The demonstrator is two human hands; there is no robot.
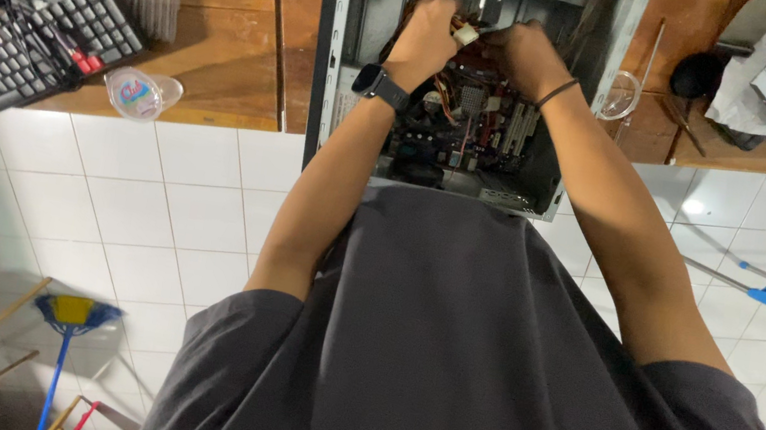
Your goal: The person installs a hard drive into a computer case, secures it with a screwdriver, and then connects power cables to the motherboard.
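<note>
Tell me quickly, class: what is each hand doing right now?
Left hand: fingers closed on a white cable connector inside the open computer case.
Right hand: closed at the same connector's wires; exact grip cannot be told.

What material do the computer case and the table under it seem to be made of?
The computer case looks like bare grey sheet metal, with thin folded edges and a dull sheen. The table looks like brown varnished wood, showing plank seams and scuffed grain.

Single head-worn view, steeply downward and close over the open computer case point(347, 48) on the wooden table point(220, 19)
</note>
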